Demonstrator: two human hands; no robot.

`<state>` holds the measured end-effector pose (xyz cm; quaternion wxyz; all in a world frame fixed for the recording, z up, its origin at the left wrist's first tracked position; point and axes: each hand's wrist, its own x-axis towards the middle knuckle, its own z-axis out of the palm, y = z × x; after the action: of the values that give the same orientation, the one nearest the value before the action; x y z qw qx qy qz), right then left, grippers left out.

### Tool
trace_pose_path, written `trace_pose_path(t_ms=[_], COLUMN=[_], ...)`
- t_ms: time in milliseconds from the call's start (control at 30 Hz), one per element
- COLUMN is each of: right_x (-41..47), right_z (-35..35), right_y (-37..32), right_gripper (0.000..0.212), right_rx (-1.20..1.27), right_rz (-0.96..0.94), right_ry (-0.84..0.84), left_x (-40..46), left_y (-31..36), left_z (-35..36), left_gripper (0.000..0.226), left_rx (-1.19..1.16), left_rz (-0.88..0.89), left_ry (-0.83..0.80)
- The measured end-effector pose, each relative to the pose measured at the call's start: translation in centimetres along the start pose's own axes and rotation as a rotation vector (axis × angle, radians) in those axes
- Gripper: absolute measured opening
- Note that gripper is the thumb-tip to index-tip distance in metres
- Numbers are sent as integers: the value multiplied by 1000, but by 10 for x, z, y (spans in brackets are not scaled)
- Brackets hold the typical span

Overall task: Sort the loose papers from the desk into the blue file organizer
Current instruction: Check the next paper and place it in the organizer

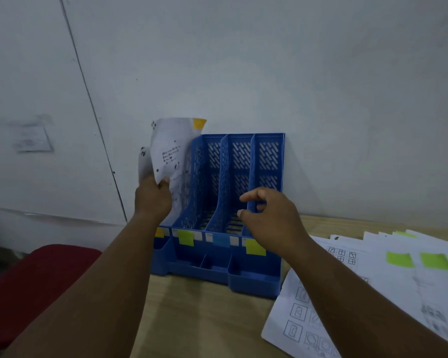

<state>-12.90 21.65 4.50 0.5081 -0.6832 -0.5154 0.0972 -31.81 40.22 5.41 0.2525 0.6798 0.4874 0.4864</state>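
Head view, one frame. Item: blue file organizer (239,202), plastic with perforated walls, standing upright on a pale wood tabletop (199,313) with its back against a grey-white wall (269,60); its dividers run from the front towards the wall, the slots open to the top and front, with small open trays along the front edge. Front labels: a yellow sticky note (160,232) at the far left slot, a lime-green note (186,237) next, a blue note (221,240) next, a yellow note (255,247) at the right; no writing legible on any. Item: printed sheet (170,161), long axis near upright and leaning slightly left, lower part at the leftmost slot, top edge above the organizer's rim; an orange-yellow sticky note (199,123) at its top right corner; dark print and small drawings on it, too blurred to read. Left hand (153,196): fingers curled round the sheet's lower left edge, pinching it. Right hand (270,215): holds nothing, fingers loosely bent, forefinger and thumb at the divider's upper edge between the two right-hand slots; contact cannot be told. Item: loose papers (373,293), spread flat and overlapping on the tabletop just right of the organizer, printed with boxed line figures; text unreadable. Two lime-green notes (399,259) (436,261) lie on upper sheets. Item: red cushioned seat (36,285), lower left, beside the tabletop. A pale card (33,140) is fixed to the wall at left, blurred.
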Motion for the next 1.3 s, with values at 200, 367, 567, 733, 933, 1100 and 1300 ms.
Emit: trace_pose_path(t_ms=[200, 367, 567, 733, 933, 1100, 1300], right_x=[-2, -4, -10, -19, -40, -65, -108], right_z=[4, 5, 4, -10, -39, -75, -136], right_y=[7, 8, 9, 10, 8, 13, 42], right_gripper=[21, 21, 20, 20, 22, 24, 22], right_rx=[-3, -7, -18, -8, -9, -36, -111], right_rz=[15, 18, 12, 17, 35, 69, 141], right_ry=[0, 6, 6, 23, 47, 103, 231], left_x=[-5, -18, -34, -59, -101, -142, -207], left_y=[-16, -1, 2, 10, 50, 86, 135], left_z=[5, 3, 5, 14, 36, 59, 93], left_gripper=[22, 43, 84, 95, 92, 67, 30], left_rx=[90, 19, 30, 200, 301, 167, -20], left_rz=[-74, 23, 143, 239, 278, 407, 475], left_ry=[-115, 72, 202, 237, 192, 0, -358])
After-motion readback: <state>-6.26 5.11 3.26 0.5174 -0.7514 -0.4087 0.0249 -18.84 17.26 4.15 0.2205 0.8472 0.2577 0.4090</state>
